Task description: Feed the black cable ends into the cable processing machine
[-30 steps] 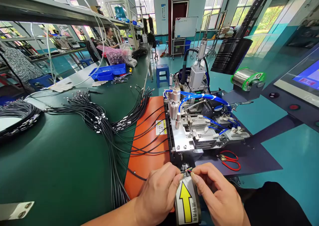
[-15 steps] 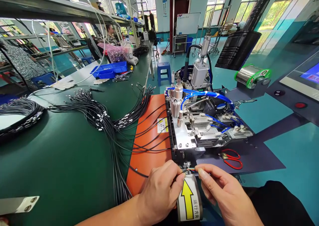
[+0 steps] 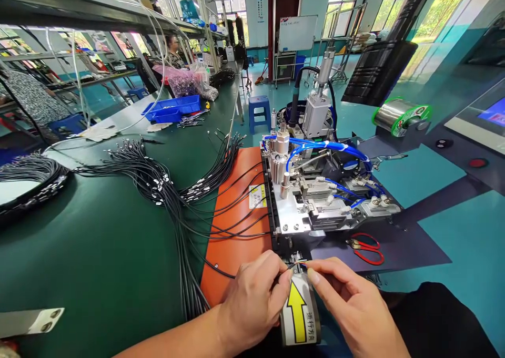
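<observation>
My left hand [image 3: 258, 295] pinches a thin black cable [image 3: 290, 266] close to its stripped end, thumb against forefinger. From that end fan out fine coloured wires [image 3: 302, 262]. The thumb and forefinger of my right hand [image 3: 347, 300] close on the tips of these wires. Below the cable end lies a metal guide with a yellow arrow label [image 3: 298, 313]. Just beyond my fingers stands a machine with metal cylinders and blue air tubes [image 3: 315, 205]. Several black cables run over its orange plate [image 3: 232, 216] up to the machine's edge.
A large bundle of black cables [image 3: 158, 184] spreads over the green bench [image 3: 98, 274]. Red-handled cutters [image 3: 366, 248] lie right of the machine, and a solder spool [image 3: 401, 117] sits behind. A blue tray [image 3: 173, 108] rests farther back. Another person [image 3: 175, 53] sits beyond it.
My right fingertips have shifted slightly left and up along the coloured wires, which now look more spread. My left hand keeps its pinch on the cable.
</observation>
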Action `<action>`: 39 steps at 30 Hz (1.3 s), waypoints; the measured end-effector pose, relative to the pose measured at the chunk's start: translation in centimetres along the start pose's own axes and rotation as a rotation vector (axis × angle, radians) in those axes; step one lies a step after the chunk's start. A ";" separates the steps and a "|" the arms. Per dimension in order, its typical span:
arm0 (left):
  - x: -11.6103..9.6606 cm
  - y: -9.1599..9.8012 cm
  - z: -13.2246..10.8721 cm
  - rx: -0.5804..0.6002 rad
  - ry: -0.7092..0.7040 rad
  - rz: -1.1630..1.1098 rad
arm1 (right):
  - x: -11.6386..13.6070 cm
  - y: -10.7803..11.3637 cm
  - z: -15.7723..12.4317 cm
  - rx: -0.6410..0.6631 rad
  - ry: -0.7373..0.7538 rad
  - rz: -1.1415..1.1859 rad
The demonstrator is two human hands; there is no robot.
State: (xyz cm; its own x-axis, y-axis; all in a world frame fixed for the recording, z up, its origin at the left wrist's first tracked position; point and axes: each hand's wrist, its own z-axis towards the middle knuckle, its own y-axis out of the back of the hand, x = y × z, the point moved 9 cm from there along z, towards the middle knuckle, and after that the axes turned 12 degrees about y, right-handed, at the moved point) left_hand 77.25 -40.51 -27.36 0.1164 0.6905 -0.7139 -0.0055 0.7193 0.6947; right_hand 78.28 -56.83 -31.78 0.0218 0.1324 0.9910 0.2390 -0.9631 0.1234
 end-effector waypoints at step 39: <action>-2.0 -0.4 -0.5 0.091 -0.228 0.056 | 3.4 0.1 1.6 0.286 0.220 -0.149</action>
State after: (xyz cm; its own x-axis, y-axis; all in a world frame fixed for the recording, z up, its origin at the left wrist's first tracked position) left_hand 76.51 -42.12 -26.28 0.3392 0.6866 -0.6431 0.0699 0.6633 0.7451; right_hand 79.98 -56.12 -28.50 -0.2353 0.1829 0.9546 0.4855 -0.8287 0.2785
